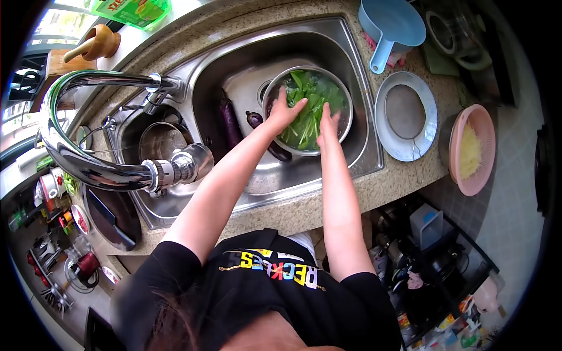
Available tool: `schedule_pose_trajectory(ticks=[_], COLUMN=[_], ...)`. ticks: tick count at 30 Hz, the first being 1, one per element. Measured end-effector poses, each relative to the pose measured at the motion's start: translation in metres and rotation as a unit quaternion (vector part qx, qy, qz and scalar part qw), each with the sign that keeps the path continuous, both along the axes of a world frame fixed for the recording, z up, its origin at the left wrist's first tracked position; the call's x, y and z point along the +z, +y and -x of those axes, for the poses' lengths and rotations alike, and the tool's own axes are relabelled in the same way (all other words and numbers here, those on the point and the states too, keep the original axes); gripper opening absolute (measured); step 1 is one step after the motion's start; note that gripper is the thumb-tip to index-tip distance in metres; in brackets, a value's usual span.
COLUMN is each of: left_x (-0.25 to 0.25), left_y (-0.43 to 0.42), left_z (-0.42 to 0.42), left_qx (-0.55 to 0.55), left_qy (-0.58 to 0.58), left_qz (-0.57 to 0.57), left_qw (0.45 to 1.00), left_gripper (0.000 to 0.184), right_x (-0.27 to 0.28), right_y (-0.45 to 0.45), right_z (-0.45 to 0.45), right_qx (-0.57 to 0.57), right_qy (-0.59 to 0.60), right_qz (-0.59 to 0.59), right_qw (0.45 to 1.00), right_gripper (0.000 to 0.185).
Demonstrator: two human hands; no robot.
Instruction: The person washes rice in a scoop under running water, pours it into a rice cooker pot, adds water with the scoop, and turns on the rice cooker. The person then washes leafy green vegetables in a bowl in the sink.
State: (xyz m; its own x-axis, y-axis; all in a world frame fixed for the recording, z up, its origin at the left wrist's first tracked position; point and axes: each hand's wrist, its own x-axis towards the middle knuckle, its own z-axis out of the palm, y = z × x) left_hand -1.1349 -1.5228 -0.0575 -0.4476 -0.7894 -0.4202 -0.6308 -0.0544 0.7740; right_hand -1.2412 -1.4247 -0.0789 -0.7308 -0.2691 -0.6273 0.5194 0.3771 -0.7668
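Note:
A round metal bowl of water and leafy greens sits in the sink's large basin. My left hand reaches over its left side, thumb and fingers apart, fingertips at the greens. On the right side my right hand dips in, fingers stretched along the leaves and partly under water. Neither hand visibly grips anything. Left of the bowl lies a long purple eggplant. A second eggplant lies partly hidden behind the bowl and my left forearm.
A chrome faucet arches over the small left basin, which holds a metal pot. On the right counter are a blue dipper, a strainer on a white plate, and a pink basket with pale yellow shreds.

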Motion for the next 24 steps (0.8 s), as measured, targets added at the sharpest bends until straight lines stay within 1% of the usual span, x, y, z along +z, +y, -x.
schedule_pose_trajectory(ticks=[1,2,4,5,6,7,8,10,11,13,14,16,17,18,19,20,21,22,23,24], left_x=[-0.001,0.0,-0.014,-0.024,-0.033,-0.024,-0.017,-0.001,0.003,0.013,0.019,0.031,0.035,0.038,0.038,0.039,0.04,0.044,0.048,0.052], left_y=[-0.001,-0.003,-0.002,0.0,0.001,0.0,0.001,0.001,0.001,0.0,0.0,-0.002,-0.001,-0.001,0.001,0.001,0.0,0.001,0.001,0.001], left_z=[0.003,0.007,0.012,0.014,0.014,0.013,0.012,0.012,0.012,0.011,0.01,0.007,0.005,0.004,0.004,0.003,0.003,0.002,0.0,-0.001], left_qx=[0.016,0.032,0.031,0.011,-0.009,-0.022,-0.022,-0.028,-0.028,-0.015,-0.015,-0.006,-0.015,-0.016,-0.052,-0.087,-0.076,-0.076,-0.078,-0.081], left_qy=[0.03,0.061,0.043,0.056,0.068,0.151,0.15,0.217,0.217,0.222,0.222,0.228,0.255,0.255,0.242,0.226,0.221,0.221,0.245,0.268], left_qz=[-0.07,-0.14,-0.143,-0.153,-0.163,-0.244,-0.246,-0.331,-0.331,-0.408,-0.406,-0.452,-0.46,-0.458,-0.394,-0.327,-0.34,-0.339,-0.348,-0.357], left_qw=[0.997,0.988,0.988,0.987,0.984,0.958,0.957,0.918,0.918,0.886,0.886,0.863,0.851,0.851,0.885,0.913,0.911,0.911,0.901,0.891], left_gripper=[0.087,0.089,0.088,0.086,0.084,0.079,0.079,0.074,0.074,0.072,0.072,0.072,0.079,0.079,0.083,0.087,0.092,0.092,0.09,0.088], right_x=[-0.006,-0.012,-0.019,-0.019,-0.019,-0.02,-0.021,-0.02,-0.007,0.011,0.017,0.031,0.039,0.047,0.066,0.086,0.092,0.095,0.099,0.102], right_y=[-0.002,-0.003,-0.008,-0.009,-0.01,-0.01,-0.01,-0.011,-0.014,-0.016,-0.017,-0.018,-0.019,-0.02,-0.022,-0.023,-0.022,-0.02,-0.017,-0.014], right_z=[-0.002,-0.004,-0.006,-0.004,-0.003,-0.003,-0.001,0.003,0.002,0.0,-0.001,-0.004,-0.004,-0.004,-0.004,-0.006,-0.006,-0.004,-0.003,-0.001], right_qx=[-0.01,0.004,-0.039,-0.038,-0.039,-0.04,-0.042,-0.027,-0.031,-0.025,-0.019,-0.01,-0.022,-0.034,-0.024,-0.012,-0.002,0.008,0.008,0.03], right_qy=[-0.009,0.025,-0.06,-0.061,-0.125,-0.187,-0.188,-0.236,-0.228,-0.238,-0.247,-0.234,-0.266,-0.297,-0.33,-0.308,-0.314,-0.319,-0.319,-0.348], right_qz=[-0.045,0.013,0.04,0.039,0.104,0.168,0.166,0.161,0.155,0.17,0.186,0.194,0.212,0.23,0.26,0.278,0.298,0.317,0.318,0.347], right_qw=[0.999,1.0,0.997,0.997,0.986,0.967,0.967,0.958,0.961,0.956,0.951,0.953,0.94,0.926,0.907,0.91,0.902,0.893,0.893,0.87], right_gripper=[0.075,0.078,0.067,0.067,0.059,0.052,0.052,0.042,0.041,0.042,0.043,0.042,0.04,0.041,0.051,0.057,0.06,0.062,0.062,0.062])
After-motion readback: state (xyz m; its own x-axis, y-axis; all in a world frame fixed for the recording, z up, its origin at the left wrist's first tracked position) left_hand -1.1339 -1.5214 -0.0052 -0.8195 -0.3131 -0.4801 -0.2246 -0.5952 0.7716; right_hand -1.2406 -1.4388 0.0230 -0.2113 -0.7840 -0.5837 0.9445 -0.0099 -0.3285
